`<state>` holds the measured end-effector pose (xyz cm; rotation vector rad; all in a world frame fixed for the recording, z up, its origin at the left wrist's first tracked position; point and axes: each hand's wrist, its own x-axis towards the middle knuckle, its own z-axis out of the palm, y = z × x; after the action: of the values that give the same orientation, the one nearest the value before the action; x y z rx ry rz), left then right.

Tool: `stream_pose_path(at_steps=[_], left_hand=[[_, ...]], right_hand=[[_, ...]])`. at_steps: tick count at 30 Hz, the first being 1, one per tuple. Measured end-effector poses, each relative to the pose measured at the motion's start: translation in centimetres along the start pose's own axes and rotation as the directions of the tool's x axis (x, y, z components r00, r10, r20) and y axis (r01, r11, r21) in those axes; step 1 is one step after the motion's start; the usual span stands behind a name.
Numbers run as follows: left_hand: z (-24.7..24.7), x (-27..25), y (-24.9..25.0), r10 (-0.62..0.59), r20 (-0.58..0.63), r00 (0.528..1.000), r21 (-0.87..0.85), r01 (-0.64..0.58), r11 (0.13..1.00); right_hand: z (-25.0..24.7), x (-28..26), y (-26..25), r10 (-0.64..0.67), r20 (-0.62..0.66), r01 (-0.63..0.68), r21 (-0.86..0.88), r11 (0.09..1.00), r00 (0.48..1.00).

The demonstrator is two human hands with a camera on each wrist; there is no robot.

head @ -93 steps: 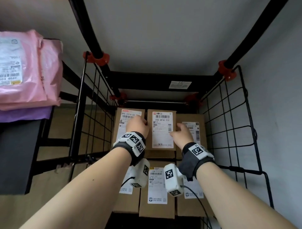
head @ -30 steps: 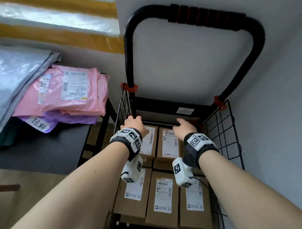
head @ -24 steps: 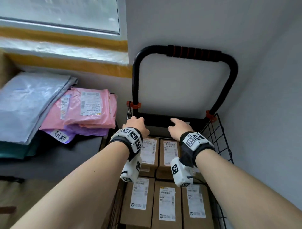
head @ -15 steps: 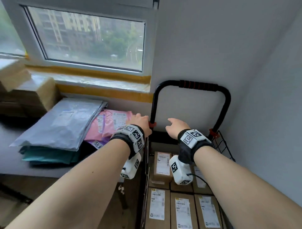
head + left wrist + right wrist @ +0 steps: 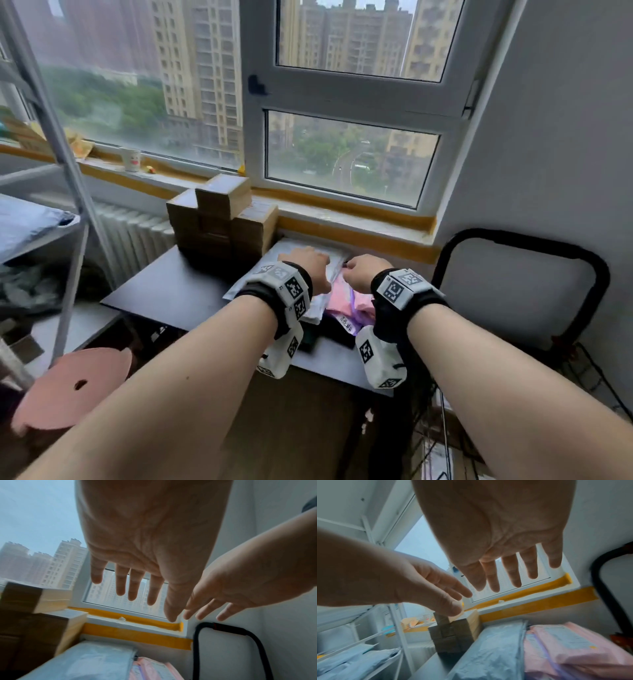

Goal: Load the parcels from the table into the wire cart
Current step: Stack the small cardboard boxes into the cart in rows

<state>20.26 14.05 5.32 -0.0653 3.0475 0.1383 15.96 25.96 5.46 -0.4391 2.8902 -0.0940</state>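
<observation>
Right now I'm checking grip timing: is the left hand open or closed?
Open. The left hand shows straight, spread fingers holding nothing, above the grey mailer.

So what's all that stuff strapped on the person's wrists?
The arms are bare, with no sleeves or gloves. Each wrist wears a black band carrying a white block printed with black-and-white square code markers; the left wrist has a matching set. Under each wrist hangs a white box, also marked, and a thin dark cable trails from the right one.

Both hands point(image 5: 496, 536) spread flat above pink parcels point(image 5: 573, 649).
</observation>
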Motion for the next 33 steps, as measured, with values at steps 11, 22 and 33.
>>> stream_pose_path(at_steps=[11, 22, 33], left_hand=[[-2.5, -4.8, -14.8, -0.202, -0.059, 0.978, -0.016, 0.202, 0.979], [-2.3, 1.7, -26.3, -0.29, -0.032, 0.957, 0.039, 0.291, 0.956], [-6.9, 17.6, -35.5, -0.253, -0.071, 0.965, 0.109, 0.26, 0.96]], right_hand=[[-1.1, 2.7, -15.5, -0.169, -0.066, 0.169, 0.006, 0.986, 0.984], [-1.1, 12.7, -24.3, -0.242, -0.066, 0.244, 0.021, 0.97, 0.968], [-5.6, 28.4, -27.5, -0.14, -0.045, 0.144, 0.087, 0.986, 0.989]])
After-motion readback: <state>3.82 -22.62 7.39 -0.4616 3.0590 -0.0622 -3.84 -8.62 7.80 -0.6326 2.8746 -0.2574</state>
